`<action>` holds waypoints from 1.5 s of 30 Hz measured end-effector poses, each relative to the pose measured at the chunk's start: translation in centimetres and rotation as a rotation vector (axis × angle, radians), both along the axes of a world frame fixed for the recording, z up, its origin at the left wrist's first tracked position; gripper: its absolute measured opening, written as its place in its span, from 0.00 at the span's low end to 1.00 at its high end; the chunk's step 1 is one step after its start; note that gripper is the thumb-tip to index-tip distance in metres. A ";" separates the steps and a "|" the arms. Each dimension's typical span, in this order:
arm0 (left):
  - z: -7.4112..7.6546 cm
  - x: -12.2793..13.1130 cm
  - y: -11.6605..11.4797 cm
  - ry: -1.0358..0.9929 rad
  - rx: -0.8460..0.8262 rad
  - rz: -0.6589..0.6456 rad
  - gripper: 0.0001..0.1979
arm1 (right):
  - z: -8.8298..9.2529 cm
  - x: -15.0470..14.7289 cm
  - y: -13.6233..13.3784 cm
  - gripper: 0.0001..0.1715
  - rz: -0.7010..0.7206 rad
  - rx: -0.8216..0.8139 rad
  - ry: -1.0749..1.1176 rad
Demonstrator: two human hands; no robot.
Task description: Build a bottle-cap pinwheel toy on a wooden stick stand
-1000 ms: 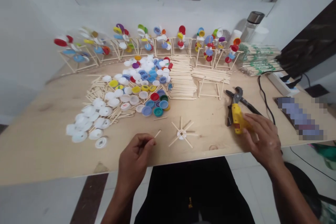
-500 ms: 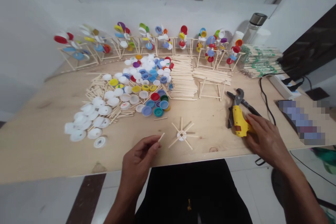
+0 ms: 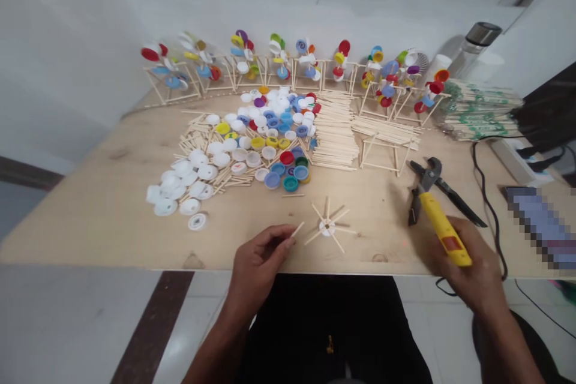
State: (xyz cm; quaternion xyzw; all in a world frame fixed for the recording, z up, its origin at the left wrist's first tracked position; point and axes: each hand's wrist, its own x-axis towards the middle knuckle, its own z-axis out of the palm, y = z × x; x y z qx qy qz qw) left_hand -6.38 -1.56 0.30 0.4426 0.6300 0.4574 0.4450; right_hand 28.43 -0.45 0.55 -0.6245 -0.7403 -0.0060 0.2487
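My left hand [image 3: 263, 255] pinches a short wooden stick [image 3: 299, 228] between thumb and fingertips, just above the table. To its right lies a white cap hub [image 3: 327, 227] with several wooden sticks [image 3: 338, 243] fanned out from it like spokes. My right hand [image 3: 472, 264] is wrapped round a yellow glue gun [image 3: 443, 228], partly hiding it. Beyond the gun, pliers with black handles [image 3: 463, 203] lie on the table, their jaws close to the gun's front end.
Loose bottle caps [image 3: 180, 177] and short sticks spread across the left and middle. A frame [image 3: 387, 156] of sticks stands near bundled sticks [image 3: 335, 132]. Finished cap wheels [image 3: 342, 60] line the wall. At right are a power strip [image 3: 517, 162], a black cord [image 3: 483, 192] and a phone [image 3: 540, 222].
My right hand has closed round the glue gun and lifted and turned it toward me, away from the pliers. My left hand keeps its stick. The view has shifted left.
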 end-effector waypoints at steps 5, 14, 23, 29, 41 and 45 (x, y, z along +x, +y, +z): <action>0.3 0.5 -0.3 -0.020 -0.013 0.021 0.08 | 0.4 -5.4 -1.8 0.15 0.329 -0.076 0.266; 0.4 0.9 -1.2 -0.103 0.006 0.033 0.05 | 0.4 -12.1 -2.7 0.11 0.611 -0.147 0.394; 0.9 1.1 -1.3 -0.143 0.003 0.013 0.05 | 0.5 -13.2 -2.9 0.02 0.559 -0.091 0.387; 1.1 1.1 -1.2 -0.147 -0.006 0.016 0.05 | 0.3 -13.2 -2.9 0.02 0.531 -0.068 0.347; 0.6 1.0 -1.2 -0.171 -0.017 0.022 0.07 | 0.0 -12.8 -3.0 0.04 0.498 -0.076 0.340; 0.8 1.1 -1.1 -0.157 -0.033 0.019 0.08 | 0.1 -12.7 -3.0 0.04 0.496 -0.073 0.322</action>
